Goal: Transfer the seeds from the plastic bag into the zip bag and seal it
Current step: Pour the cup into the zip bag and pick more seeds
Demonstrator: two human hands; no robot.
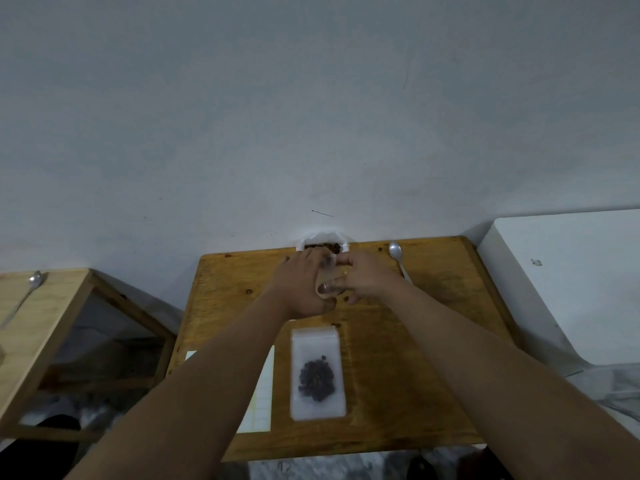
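1. Head view: a person's left hand (304, 284) and right hand (369, 277) meet near the far edge of a brown wooden table (433, 341). Their fingers are curled, and both pinch a small clear zip bag (328, 276) held between them.
2. Just behind the hands, against the grey wall (311, 133), sits an open white plastic bag (323, 237) holding dark seeds (329, 247).
3. Nearer the person, a second clear zip bag (318, 403) lies flat on the table with a pile of dark seeds inside.
4. A silver metal spoon (398, 258) lies just right of the hands. A pale gridded sheet (261, 403) lies partly under the left forearm.
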